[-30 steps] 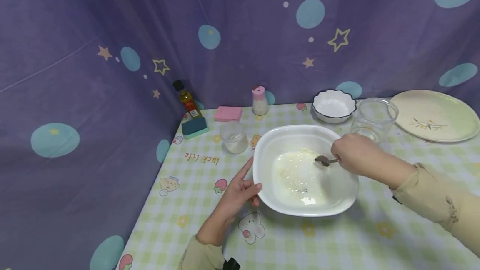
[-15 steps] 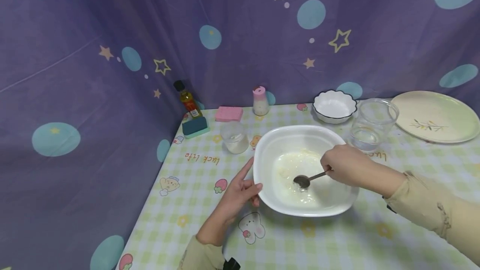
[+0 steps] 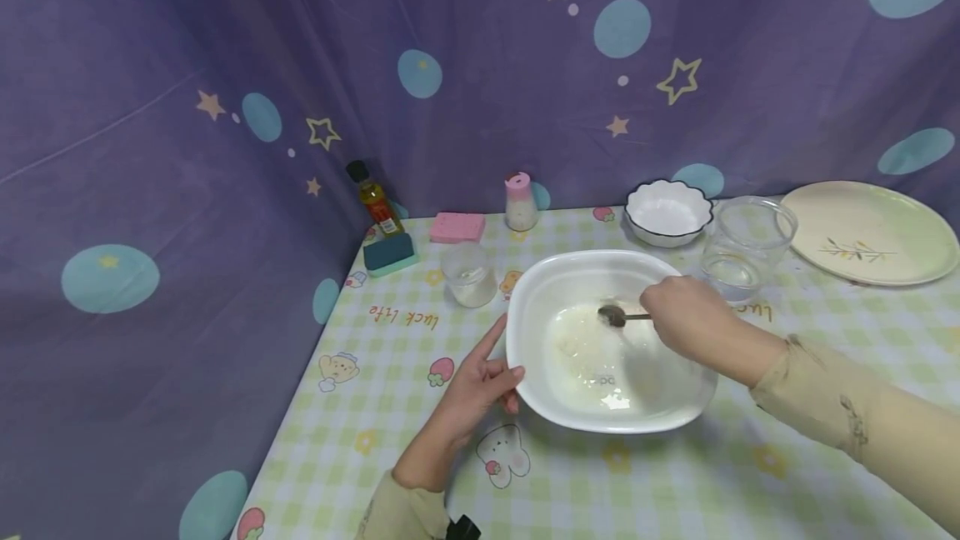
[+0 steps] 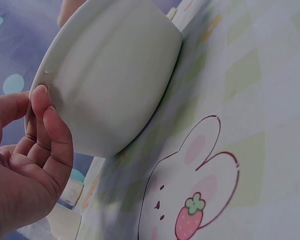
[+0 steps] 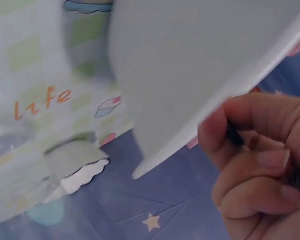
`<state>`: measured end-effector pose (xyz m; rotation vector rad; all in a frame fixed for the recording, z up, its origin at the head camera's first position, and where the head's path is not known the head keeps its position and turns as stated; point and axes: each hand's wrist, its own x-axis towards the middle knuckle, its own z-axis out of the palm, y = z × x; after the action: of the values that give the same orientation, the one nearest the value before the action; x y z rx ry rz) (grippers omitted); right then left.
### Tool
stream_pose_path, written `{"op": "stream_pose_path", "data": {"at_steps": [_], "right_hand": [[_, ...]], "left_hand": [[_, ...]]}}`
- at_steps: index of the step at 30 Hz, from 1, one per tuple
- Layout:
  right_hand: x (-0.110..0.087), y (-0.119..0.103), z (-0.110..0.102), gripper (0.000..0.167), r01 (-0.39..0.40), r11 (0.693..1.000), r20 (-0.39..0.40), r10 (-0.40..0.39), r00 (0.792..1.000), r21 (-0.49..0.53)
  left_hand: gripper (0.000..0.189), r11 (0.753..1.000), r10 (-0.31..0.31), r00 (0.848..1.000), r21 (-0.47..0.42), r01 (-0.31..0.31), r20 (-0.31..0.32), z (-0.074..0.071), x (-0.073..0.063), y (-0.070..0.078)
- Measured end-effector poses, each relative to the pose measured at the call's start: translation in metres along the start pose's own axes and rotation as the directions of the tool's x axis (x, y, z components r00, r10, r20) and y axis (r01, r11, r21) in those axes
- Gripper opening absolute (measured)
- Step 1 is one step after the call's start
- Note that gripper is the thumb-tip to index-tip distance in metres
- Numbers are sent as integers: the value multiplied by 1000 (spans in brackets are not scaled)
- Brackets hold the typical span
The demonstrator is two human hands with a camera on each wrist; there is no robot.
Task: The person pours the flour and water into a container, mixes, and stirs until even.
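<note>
In the head view a white basin [image 3: 536, 307] stands mid-table, with a shallow layer of pale, wet mixture [image 3: 588, 357] across its bottom. My left hand [image 3: 468, 394] grips its left rim; the left wrist view has the fingers [image 4: 60, 140] curled under the rim with the thumb over it. Over the basin's right side, my right hand [image 3: 693, 323] holds a metal spoon [image 3: 612, 316] by the handle, its bowl at the mixture's far edge. The right wrist view has those fingers [image 5: 250, 195] curled around the dark handle [image 5: 235, 135], beside the basin wall [image 5: 200, 60].
Behind the basin are a clear cup of white powder [image 3: 470, 277], a pink-topped shaker [image 3: 520, 202], a pink sponge [image 3: 457, 227], a green sponge [image 3: 390, 254] and an oil bottle [image 3: 377, 202]. A scalloped bowl [image 3: 669, 211], clear container [image 3: 750, 244] and oval plate [image 3: 885, 232] stand back right.
The spoon swept from the basin's far right to its middle, then back to the far side, with my right hand moving along. My left hand and the basin stayed put.
</note>
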<state>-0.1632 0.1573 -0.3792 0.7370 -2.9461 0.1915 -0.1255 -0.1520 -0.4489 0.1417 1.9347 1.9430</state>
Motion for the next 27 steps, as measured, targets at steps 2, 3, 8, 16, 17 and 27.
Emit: {"op": "stream_pose_path", "data": {"at_steps": [2,3,8,16,17,27], "right_hand": [[3,2,1,20,-23,1000,-4,23,1000,-11],[5,4,2,19,-39,999,-3,39,999,-12],[7,13,-1,19,-64,997,24,65,998,-45],[-8,15,-17,27,9,1000,56,-8,998,-19],[-9,15,-19,28,12,1000,67,-13,998,4],[-9,6,-6,33,70,988,30,-75,997,139]], "left_hand": [[74,1000,0,1000,-3,0,0,0,0,0],[74,1000,-1,1000,-4,1,0,0,0,0],[74,1000,0,1000,-6,0,4,-1,-1,-1],[74,1000,13,1000,-7,-13,11,-1,0,0],[74,1000,13,1000,-8,-13,11,-1,0,-1],[74,1000,13,1000,-11,-13,8,-1,0,-2]]}}
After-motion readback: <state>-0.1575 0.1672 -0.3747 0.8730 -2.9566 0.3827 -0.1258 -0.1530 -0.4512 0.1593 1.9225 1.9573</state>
